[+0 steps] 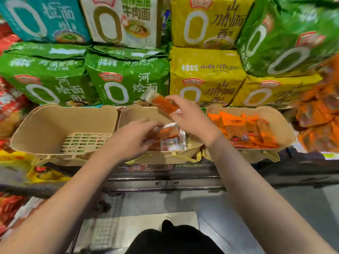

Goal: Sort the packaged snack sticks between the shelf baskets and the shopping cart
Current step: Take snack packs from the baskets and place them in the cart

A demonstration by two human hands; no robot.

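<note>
I see right hand pinching 1 orange snack stick above middle basket; left hand gripping packets inside it.

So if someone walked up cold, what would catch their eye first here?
Probably the right hand lifting an orange snack stick above the middle basket, while the left hand grips more packets inside it. Behind, big green and yellow noodle bags fill the shelf.

Snack stick in right grip — middle basket
</note>
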